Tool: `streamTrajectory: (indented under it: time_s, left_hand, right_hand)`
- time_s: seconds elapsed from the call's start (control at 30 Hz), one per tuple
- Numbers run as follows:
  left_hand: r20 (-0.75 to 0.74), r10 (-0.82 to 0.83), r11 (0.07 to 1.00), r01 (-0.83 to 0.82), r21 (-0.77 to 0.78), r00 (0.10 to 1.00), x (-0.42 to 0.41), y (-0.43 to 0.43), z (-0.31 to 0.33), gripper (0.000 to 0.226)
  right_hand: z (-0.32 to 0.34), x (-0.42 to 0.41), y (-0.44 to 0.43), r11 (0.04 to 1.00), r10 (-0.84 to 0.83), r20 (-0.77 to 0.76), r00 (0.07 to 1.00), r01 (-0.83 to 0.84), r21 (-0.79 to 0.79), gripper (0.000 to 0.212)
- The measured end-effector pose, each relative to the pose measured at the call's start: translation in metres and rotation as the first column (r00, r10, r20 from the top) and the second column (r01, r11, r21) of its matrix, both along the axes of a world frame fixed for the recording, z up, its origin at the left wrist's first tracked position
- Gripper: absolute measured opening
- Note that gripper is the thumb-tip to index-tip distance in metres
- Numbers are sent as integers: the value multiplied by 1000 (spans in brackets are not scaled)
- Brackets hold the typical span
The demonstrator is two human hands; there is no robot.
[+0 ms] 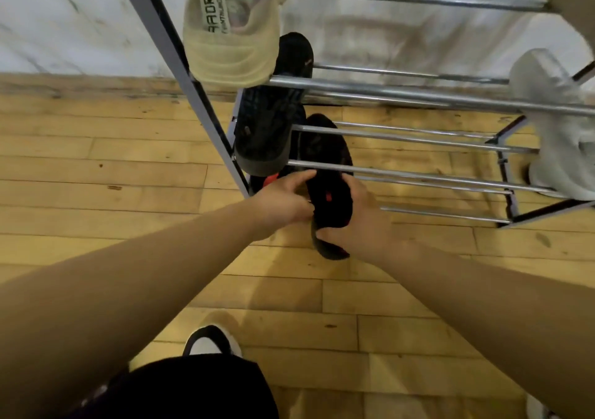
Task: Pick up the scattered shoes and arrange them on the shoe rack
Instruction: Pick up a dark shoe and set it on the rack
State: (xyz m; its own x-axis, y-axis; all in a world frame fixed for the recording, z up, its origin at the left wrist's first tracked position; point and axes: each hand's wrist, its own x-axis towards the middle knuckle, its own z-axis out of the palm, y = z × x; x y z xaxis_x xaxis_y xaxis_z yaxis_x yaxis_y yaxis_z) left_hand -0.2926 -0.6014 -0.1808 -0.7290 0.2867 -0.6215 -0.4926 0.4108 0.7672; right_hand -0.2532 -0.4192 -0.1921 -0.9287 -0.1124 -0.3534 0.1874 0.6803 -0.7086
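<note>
A black shoe with a red mark point(328, 199) lies half under the lowest bars of the metal shoe rack point(418, 96), its heel sticking out toward me. My left hand point(283, 203) grips its left side and my right hand point(357, 222) holds its heel and right side. A dark shoe point(267, 128) rests on the middle bars at the left. A beige shoe point(231, 32) sits on the upper bars above it. A light grey shoe point(560, 122) rests at the rack's right end.
The rack's slanted side post point(180, 74) stands to the left of my hands. A white wall lies behind the rack, above the wooden floor point(96, 161). My own foot in a black-and-white shoe point(209, 341) shows at the bottom.
</note>
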Motion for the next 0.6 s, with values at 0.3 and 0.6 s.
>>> streamTrajectory:
  time_s: [0.3, 0.6]
  left_hand:
    - [-187, -67, 983, 32, -181, 980, 41, -10, -55, 82]
    - [-203, -168, 951, 105, -289, 965, 44, -5, -60, 68]
  right_hand:
    - [-36, 2, 22, 995, 99, 114, 989, -100, 3, 115]
    - [-49, -2, 21, 1000, 24, 23, 999, -24, 7, 90]
